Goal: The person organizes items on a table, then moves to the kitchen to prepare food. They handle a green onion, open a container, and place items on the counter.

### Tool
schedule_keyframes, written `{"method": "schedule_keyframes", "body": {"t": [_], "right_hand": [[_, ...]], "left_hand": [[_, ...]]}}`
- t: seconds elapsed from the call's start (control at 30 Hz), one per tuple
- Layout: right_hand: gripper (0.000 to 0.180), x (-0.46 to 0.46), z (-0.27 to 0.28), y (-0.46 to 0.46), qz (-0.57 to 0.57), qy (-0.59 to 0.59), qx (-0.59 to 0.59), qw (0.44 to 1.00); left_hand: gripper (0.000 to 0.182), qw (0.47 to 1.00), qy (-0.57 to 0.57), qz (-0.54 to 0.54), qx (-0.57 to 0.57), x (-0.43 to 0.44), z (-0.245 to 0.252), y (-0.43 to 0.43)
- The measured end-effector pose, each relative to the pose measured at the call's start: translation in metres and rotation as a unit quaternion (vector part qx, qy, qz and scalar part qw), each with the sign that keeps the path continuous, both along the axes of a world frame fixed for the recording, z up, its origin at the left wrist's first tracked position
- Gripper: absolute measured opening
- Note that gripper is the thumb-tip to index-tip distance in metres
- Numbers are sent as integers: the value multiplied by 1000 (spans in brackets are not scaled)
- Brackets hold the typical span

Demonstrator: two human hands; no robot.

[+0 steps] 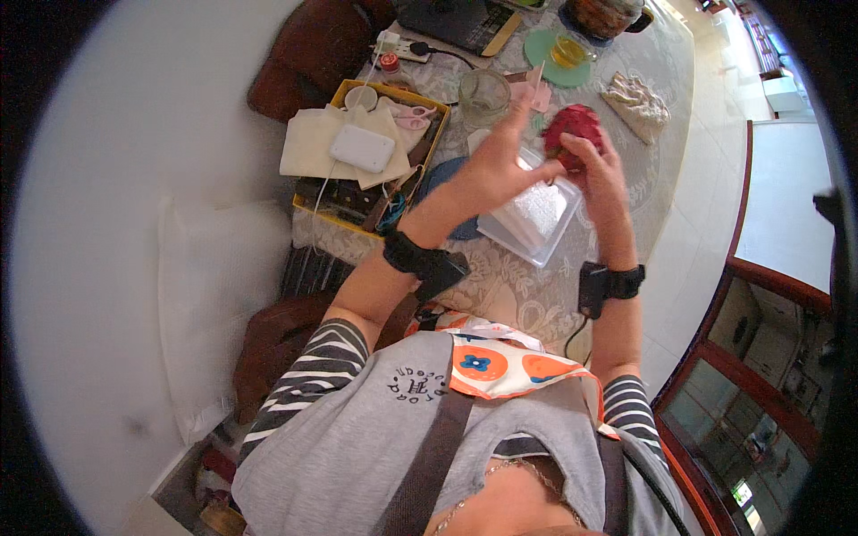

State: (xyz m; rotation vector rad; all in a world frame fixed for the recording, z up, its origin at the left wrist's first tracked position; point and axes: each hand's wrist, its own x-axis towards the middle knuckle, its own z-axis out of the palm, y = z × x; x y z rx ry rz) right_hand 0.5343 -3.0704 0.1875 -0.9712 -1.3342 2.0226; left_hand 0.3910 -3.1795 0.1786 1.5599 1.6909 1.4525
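My right hand (601,175) is closed around a dark red, rough-surfaced object (572,134), perhaps a fruit, above the table. My left hand (499,161) is raised to the left of it, with thumb and fingers spread and nothing seen in its grasp. Beneath both hands lies a clear plastic tray (564,218) with a white textured sheet or pad (529,214) in it. A blue round item (462,231), partly hidden by my left forearm, is under the tray's left side. Beyond my left fingers stands a glass jar (484,94).
At left, a yellow-edged box (439,134) holds cloths, pink scissors (414,118) and a white device (362,149). Farther back are a power strip (405,50), a glass cup (570,52) on a green mat (536,50) and a pot (603,17). A crumpled cloth (637,107) lies right.
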Motion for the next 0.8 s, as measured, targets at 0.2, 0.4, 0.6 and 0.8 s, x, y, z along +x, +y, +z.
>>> {"method": "schedule_keyframes", "body": {"t": [0.2, 0.4, 0.6, 0.8], "right_hand": [[64, 15, -74, 88, 124, -479, 495, 715], [77, 13, -107, 90, 260, -420, 490, 718], [64, -3, -79, 96, 146, -418, 403, 801], [33, -69, -27, 68, 37, -237, 402, 884]], "left_hand": [[42, 942, 137, 251, -176, -78, -56, 43], [23, 923, 82, 246, -283, -85, -90, 70], [25, 942, 79, 186, -267, -66, -88, 72], [33, 960, 22, 204, -191, -62, -79, 67]]}}
